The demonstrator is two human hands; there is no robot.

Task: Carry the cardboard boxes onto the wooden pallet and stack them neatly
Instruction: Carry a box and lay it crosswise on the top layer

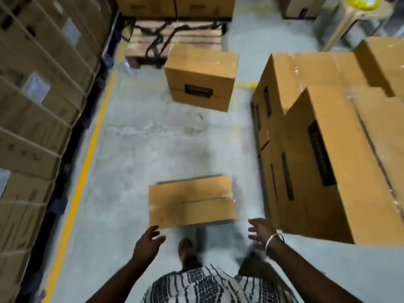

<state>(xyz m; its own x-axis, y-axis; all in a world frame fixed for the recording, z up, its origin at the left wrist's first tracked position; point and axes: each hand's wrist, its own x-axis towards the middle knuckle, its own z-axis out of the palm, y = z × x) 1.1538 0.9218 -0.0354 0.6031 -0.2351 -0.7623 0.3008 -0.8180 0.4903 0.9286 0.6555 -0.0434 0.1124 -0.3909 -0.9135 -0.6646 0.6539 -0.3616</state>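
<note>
A taped cardboard box (192,202) lies on the concrete floor just in front of my feet. My left hand (148,241) hovers at its near left corner with spread fingers, holding nothing. My right hand (261,231), a metal bangle on the wrist, is off the box's near right corner, fingers spread and empty. A second box (201,77) stands farther ahead on the floor. Behind it lies the wooden pallet (175,38), with black straps across it. Larger boxes (323,136) are stacked at my right.
Shelving packed with strapped cartons (39,106) lines the left side, bordered by a yellow floor line (87,158). More boxes (175,5) stand behind the pallet. A roll of stretch film (354,16) stands at the far right. Bare concrete lies between the two floor boxes.
</note>
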